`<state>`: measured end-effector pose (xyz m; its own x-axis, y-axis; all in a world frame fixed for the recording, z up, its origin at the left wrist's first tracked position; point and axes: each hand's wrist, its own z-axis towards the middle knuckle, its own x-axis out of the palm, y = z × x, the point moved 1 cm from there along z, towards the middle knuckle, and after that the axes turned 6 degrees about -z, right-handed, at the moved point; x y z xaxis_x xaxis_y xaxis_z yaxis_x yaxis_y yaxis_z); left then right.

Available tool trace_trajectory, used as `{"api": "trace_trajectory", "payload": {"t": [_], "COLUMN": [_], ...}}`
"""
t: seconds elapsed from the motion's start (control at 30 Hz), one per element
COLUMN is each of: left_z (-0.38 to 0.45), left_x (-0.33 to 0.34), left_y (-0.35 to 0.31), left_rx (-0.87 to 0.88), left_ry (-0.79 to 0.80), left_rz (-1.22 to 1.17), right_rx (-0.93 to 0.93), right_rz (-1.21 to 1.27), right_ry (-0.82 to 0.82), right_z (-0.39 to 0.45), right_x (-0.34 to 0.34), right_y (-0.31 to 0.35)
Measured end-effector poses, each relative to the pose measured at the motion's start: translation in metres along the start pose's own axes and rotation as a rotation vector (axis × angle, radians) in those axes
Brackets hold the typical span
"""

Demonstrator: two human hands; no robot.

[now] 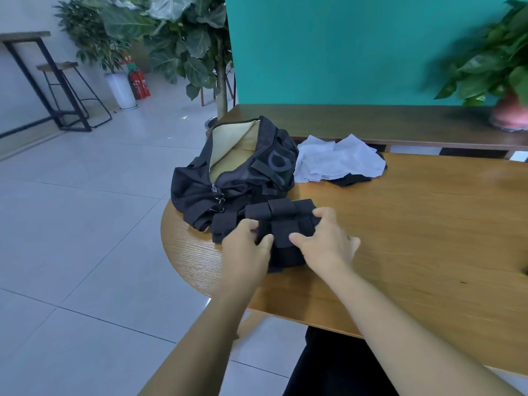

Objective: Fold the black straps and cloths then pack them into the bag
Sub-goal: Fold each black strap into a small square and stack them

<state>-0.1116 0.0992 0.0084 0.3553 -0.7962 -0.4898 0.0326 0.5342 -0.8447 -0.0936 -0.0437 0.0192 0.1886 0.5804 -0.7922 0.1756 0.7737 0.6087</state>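
Two hands clamp a folded bundle of black straps at the table's near left corner

Left hand (247,247) and right hand (324,241) pinch the strap bundle (281,221) beside the open bag (237,172); loosen either, and the springy folds could unroll before packing

bag (237,172) left on table (428,224) | straps (281,221) before bag | cloths (340,160) right

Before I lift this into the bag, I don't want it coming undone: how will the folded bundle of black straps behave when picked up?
The black strap bundle looks soft and floppy, so it may sag. Its stacked folds are pinned only by the left hand and right hand, so layers could spring open once released. It seems light; a two-handed grip probably suits it.
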Motion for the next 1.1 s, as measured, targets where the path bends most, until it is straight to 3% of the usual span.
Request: {"api": "trace_trajectory", "payload": {"t": [0.23, 0.47, 0.57, 0.67, 0.77, 1.0, 1.1], "left_z": [0.016, 0.018, 0.020, 0.013, 0.001, 0.000, 0.001], "left_x": [-0.037, -0.035, -0.036, -0.029, -0.021, -0.019, -0.024], "left_y": [0.026, 0.041, 0.044, 0.045, 0.048, 0.052, 0.045], "left_rx": [-0.059, -0.124, -0.008, 0.331, 0.549, 0.457, 0.486], "left_ry": [-0.104, -0.030, -0.093, -0.148, -0.046, 0.096, 0.048], "left_rz": [0.063, 0.183, 0.236, 0.355, 0.542, 0.668, 0.672], "right_rx": [-0.101, -0.175, -0.281, -0.554, -0.775, -0.806, -0.801], "right_rz": [-0.092, -0.270, -0.327, -0.369, -0.471, -0.570, -0.516], "right_ry": [0.023, -0.027, -0.118, -0.284, -0.349, -0.228, -0.266], "right_z": [0.005, 0.006, 0.004, -0.006, -0.013, -0.012, -0.013], "right_x": [0.036, 0.050, 0.045, 0.046, 0.060, 0.069, 0.060], "right_y": [0.050, 0.048, 0.048, 0.038, 0.022, 0.015, 0.017]}}
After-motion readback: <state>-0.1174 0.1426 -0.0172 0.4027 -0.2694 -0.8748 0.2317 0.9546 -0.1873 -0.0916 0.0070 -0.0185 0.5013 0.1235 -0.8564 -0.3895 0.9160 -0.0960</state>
